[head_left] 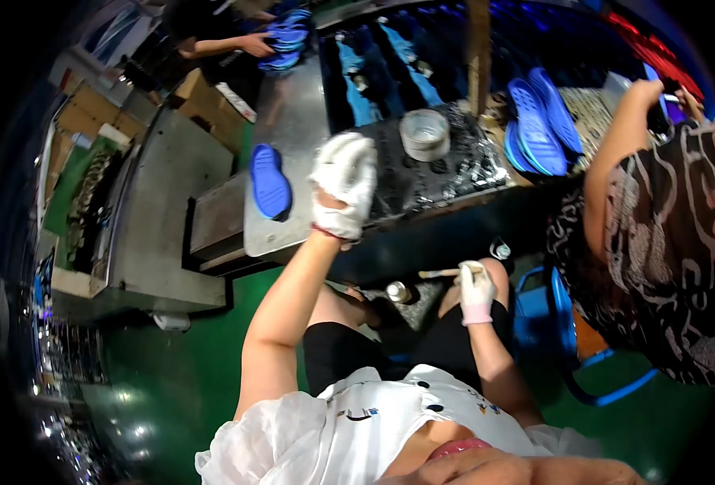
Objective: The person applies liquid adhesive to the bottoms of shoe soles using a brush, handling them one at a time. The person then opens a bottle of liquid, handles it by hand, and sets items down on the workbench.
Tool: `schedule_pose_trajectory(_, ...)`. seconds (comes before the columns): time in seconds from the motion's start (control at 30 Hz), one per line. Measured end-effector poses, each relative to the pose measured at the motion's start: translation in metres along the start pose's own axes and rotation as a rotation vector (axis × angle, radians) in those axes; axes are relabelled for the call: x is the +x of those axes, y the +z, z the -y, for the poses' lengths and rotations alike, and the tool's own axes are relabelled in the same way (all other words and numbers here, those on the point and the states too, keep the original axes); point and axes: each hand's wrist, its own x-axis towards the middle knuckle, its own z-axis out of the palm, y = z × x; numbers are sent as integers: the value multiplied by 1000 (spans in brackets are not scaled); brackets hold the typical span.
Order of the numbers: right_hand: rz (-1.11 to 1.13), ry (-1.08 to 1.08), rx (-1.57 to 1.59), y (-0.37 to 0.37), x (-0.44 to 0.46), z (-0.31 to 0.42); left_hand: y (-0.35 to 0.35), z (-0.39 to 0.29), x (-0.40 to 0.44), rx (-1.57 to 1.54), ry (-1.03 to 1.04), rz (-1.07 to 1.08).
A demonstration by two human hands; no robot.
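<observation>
Right hand (477, 284): white-gloved, low at the near side above the lap; grip closed, fingers pinched round the handle of a thin brush (438, 273).
Brush: roughly level, pointing left, apart from the worktop (285, 121).
Left hand (345, 179): white-gloved, over the seam between bare metal and black sheet (394, 194); cannot tell how far open the grip is, or whether it has hold of anything.
Blue sole (271, 182): alone on the metal, left of the left hand.
Tub (425, 135): on the black sheet, right of the left hand and a little farther off.
Stacked soles (539, 121): far right, near a co-worker's arm (628, 133).
Spill risk: a sideways sweep of the left hand might knock the tub; the wrinkled sheet could leave it unsteady.
Smear risk: if the brush is wet, a dip of the right wrist could mark the black shorts (446, 347).
Hidden: left fingertips and palm; tub contents unclear.
Hard to make out: brush tip, wet or dry; dim far strips; right-hand co-worker's work, partly cut off.
</observation>
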Motion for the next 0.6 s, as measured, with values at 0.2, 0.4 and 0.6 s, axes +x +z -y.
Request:
schedule_pose_trajectory(0.2, 57, -1, 42, 4, 1, 7, -100, 126, -64, 766, -1051, 194)
schedule_pose_trajectory(0.4, 41, 5, 145, 6, -3, 6, -142, 121, -106, 353, -1206, 370)
schedule_pose_trajectory(0.6, -98, -310, 355, 13, 36, 132, -166, 80, -147, 27, -1294, -6)
